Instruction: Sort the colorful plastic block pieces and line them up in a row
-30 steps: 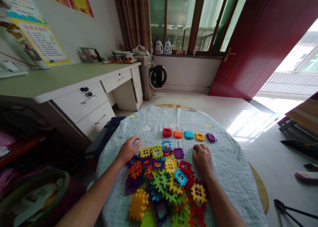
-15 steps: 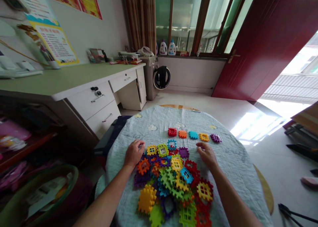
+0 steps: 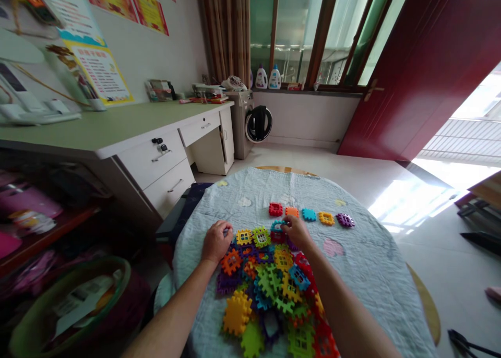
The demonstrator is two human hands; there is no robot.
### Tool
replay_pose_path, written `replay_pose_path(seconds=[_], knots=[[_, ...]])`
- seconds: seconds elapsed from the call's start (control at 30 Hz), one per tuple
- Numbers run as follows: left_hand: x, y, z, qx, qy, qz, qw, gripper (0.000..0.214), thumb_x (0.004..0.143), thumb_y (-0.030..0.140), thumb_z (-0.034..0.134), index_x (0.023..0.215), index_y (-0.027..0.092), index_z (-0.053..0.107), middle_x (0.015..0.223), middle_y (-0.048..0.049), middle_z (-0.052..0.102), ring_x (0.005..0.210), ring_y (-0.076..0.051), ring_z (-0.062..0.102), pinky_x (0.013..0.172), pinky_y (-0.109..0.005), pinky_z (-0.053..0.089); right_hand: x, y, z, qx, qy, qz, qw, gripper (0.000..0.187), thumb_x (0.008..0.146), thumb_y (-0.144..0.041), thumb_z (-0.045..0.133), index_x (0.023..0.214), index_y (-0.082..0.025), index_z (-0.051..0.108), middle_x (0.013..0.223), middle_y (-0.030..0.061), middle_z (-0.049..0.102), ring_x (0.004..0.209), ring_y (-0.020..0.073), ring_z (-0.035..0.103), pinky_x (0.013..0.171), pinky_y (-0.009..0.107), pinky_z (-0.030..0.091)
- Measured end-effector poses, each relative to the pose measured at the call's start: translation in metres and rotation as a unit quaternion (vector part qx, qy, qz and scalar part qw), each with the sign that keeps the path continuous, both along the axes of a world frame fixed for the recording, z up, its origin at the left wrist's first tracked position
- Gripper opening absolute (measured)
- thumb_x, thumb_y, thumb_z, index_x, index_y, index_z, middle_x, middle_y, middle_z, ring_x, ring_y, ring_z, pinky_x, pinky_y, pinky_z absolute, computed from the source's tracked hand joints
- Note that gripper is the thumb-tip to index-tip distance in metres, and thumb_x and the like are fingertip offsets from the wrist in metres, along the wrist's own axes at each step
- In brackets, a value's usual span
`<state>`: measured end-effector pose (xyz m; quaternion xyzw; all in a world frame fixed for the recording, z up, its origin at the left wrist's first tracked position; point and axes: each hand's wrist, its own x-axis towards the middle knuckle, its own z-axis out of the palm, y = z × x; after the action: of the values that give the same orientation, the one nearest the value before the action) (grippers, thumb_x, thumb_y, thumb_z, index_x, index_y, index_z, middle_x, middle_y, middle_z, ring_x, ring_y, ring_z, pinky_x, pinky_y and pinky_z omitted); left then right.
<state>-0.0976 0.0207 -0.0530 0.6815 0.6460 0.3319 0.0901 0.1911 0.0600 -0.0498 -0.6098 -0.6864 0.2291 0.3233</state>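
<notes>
Currently the right hand (image 3: pixel 297 233) is hanging over the far edge of the plastic block pile (image 3: pixel 254 279), fingertips (image 3: pixel 287 221) narrow on a teal waffle block (image 3: pixel 276 225), grip unclear. The left hand (image 3: pixel 216 241) is resting curled, farther off, showing nothing held.

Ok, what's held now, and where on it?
Right hand appears pinched on the top right edge of a teal block; left hand shows nothing held.
</notes>
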Motion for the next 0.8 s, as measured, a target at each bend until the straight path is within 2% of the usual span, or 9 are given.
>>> replay_pose_path(seconds=[0.13, 0.3, 0.4, 0.57, 0.7, 0.8], knots=[[-0.001, 0.001, -0.002, 0.008, 0.002, -0.002, 1.0, 0.013, 0.081, 0.017, 0.051, 0.075, 0.021, 0.062, 0.088, -0.0042, 0.067, 0.088, -0.02, 0.063, 0.088, -0.032, 0.05, 0.028, -0.009, 0.006, 0.029, -0.001, -0.047, 0.998, 0.016, 0.081, -0.032, 0.056, 0.08, -0.019, 0.065, 0.068, 0.0, 0.061, 0.062, 0.0148, 0.053, 0.061, 0.026, 0.039], [-0.002, 0.002, -0.006, 0.018, 0.003, -0.008, 1.0, 0.013, 0.081, 0.018, 0.05, 0.075, 0.021, 0.061, 0.087, -0.0046, 0.067, 0.087, -0.02, 0.063, 0.086, -0.031, 0.049, 0.07, -0.031, 0.004, 0.129, -0.088, -0.094, 0.983, 0.021, 0.086, -0.026, 0.049, 0.088, -0.02, 0.069, 0.086, 0.0059, 0.063, 0.079, 0.0186, 0.057, 0.075, 0.029, 0.043], [-0.003, 0.003, -0.009, 0.025, -0.002, -0.01, 1.0, 0.013, 0.08, 0.019, 0.049, 0.075, 0.021, 0.061, 0.086, -0.0049, 0.067, 0.087, -0.02, 0.063, 0.086, -0.032, 0.049, 0.088, -0.047, -0.006, 0.09, -0.148, -0.072, 0.982, 0.027, 0.083, -0.015, 0.047, 0.093, -0.023, 0.07, 0.098, 0.007, 0.064, 0.091, 0.0195, 0.058, 0.082, 0.028, 0.044], [-0.004, 0.005, -0.012, 0.044, -0.005, -0.015, 0.999, 0.014, 0.079, 0.023, 0.049, 0.074, 0.02, 0.062, 0.085, -0.0062, 0.067, 0.086, -0.022, 0.063, 0.085, -0.034, 0.05, 0.104, -0.059, -0.02, 0.024, -0.185, -0.033, 0.982, 0.052, 0.063, -0.003, 0.049, 0.105, -0.024, 0.072, 0.112, 0.0058, 0.065, 0.104, 0.0216, 0.058, 0.093, 0.031, 0.043], [-0.005, 0.006, -0.013, 0.049, -0.005, -0.014, 0.999, 0.015, 0.079, 0.024, 0.049, 0.073, 0.02, 0.062, 0.084, -0.0063, 0.068, 0.085, -0.023, 0.064, 0.084, -0.035, 0.05, 0.109, -0.056, -0.026, 0.033, -0.16, -0.041, 0.986, 0.05, 0.068, -0.009, 0.052, 0.113, -0.02, 0.07, 0.118, 0.0079, 0.065, 0.107, 0.024, 0.058, 0.099, 0.037, 0.042], [-0.005, 0.005, -0.013, 0.049, -0.008, -0.012, 0.999, 0.015, 0.079, 0.024, 0.049, 0.074, 0.02, 0.062, 0.085, -0.0062, 0.067, 0.085, -0.023, 0.064, 0.084, -0.035, 0.05, 0.107, -0.054, -0.03, 0.045, -0.146, -0.067, 0.986, 0.048, 0.074, -0.018, 0.054, 0.121, -0.022, 0.066, 0.124, 0.0071, 0.064, 0.109, 0.0248, 0.057, 0.1, 0.04, 0.041]])
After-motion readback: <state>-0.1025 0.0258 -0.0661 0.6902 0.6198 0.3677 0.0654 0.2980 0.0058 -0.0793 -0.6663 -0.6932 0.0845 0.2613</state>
